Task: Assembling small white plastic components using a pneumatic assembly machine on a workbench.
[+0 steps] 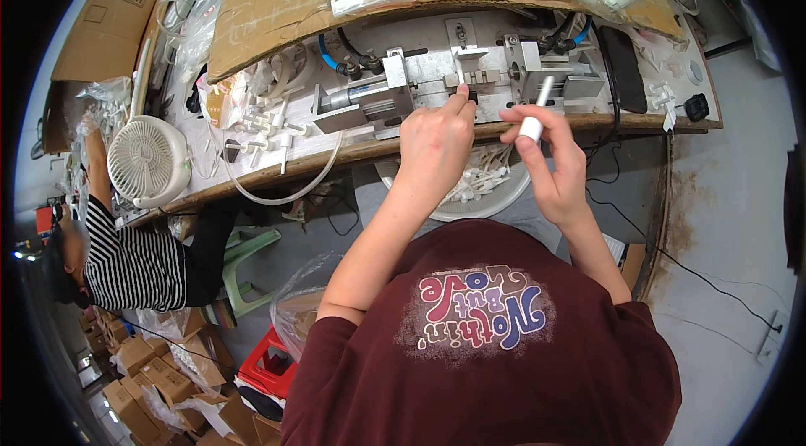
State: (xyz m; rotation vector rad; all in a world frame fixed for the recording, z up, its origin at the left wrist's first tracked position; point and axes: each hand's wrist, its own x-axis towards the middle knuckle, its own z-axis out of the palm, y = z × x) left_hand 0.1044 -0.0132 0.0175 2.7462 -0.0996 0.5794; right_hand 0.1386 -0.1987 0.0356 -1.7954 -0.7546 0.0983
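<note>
My left hand (437, 142) is at the middle of a metal clamping fixture (483, 76) on the bench. Its fingers are closed at the small metal block there, below a short white piece (460, 71); what they grip is hidden. My right hand (554, 162) is to the right, just in front of the fixture. Between its thumb and fingers is a white plastic rod with a cylindrical cap (531, 128), the thin end pointing up and away. Under the bench edge, between my forearms, a round white basin (449, 214) holds many similar white pieces (480, 183).
Pneumatic cylinders (353, 102) with blue hoses flank the fixture. Cardboard (260, 18) bearing bagged white parts overhangs the back. Loose white parts (273, 128) and a white fan (148, 162) lie leftward. A co-worker in a striped shirt (138, 265) sits at left, near a green stool (245, 274).
</note>
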